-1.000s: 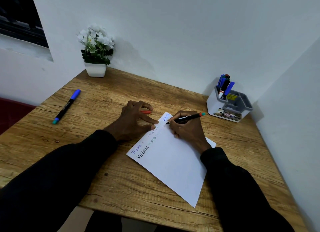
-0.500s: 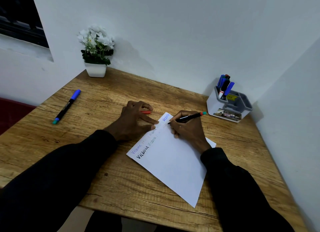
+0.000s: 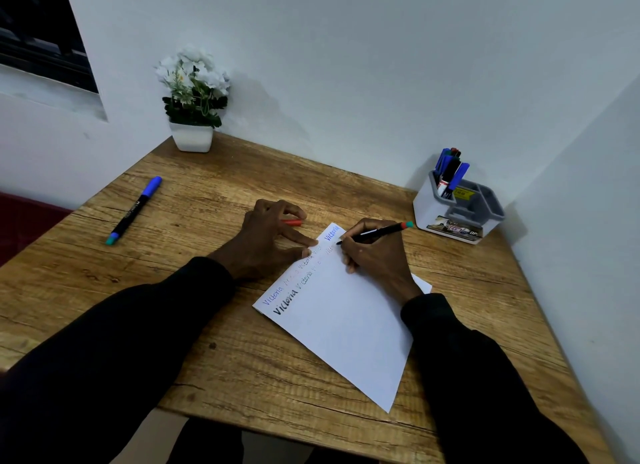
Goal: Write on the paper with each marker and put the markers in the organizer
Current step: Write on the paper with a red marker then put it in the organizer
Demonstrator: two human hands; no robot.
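White paper (image 3: 343,325) on the table (image 3: 346,193) is being pinned by two straight fingers of the left hand (image 3: 270,242), others curled over a red cap (image 3: 291,223), while the marker (image 3: 375,232), pinched by the right hand (image 3: 379,259), is best being guided lightly at its far corner.

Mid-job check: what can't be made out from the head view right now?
Head view, all:
- Red cap: the left hand covers most of it; pinched or just covered, unclear.
- Middle words on the paper: too pale and small to read.
- Stored markers in the organizer: overlapping, count unclear.
- Paper under the right hand, which grips the black marker: hidden.
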